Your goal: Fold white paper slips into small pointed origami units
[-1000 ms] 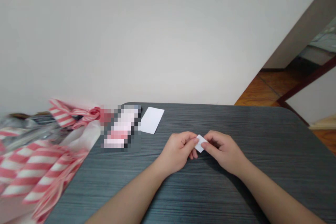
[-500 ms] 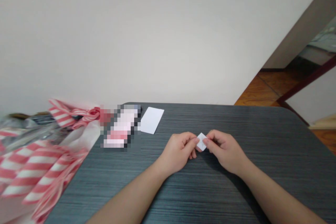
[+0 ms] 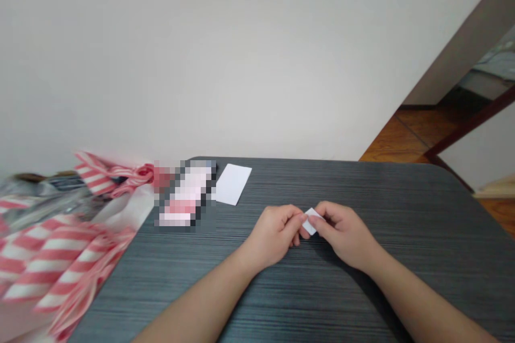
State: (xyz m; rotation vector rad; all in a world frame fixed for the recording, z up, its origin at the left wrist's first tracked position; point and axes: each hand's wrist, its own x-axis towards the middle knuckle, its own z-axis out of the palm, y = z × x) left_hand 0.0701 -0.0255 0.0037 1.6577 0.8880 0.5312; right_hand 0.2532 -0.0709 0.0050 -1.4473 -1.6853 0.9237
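Note:
Between my two hands is a small square of folded white paper (image 3: pixel 310 226), tilted so that it looks like a diamond. My left hand (image 3: pixel 277 233) pinches its left corner with thumb and index finger, the other fingers curled beneath. On the opposite side, my right hand (image 3: pixel 341 230) grips it with the thumb lying across its upper face. Both hands are held just over the dark table (image 3: pixel 277 300). The fingers cover the side corners and part of the paper's face, so I cannot make out all its folds.
A flat white sheet (image 3: pixel 234 184) lies at the table's back left. Beside it is a blurred-out, phone-like item (image 3: pixel 187 193). Red-and-white striped cloth (image 3: pixel 52 257) and clear plastic are heaped left of the table. A white wall (image 3: pixel 257 59) rises behind the table's back edge.
The folded paper has shifted slightly right and toward me, and its angle has turned a little. My right thumb now reaches farther across it. The left hand keeps its pinch.

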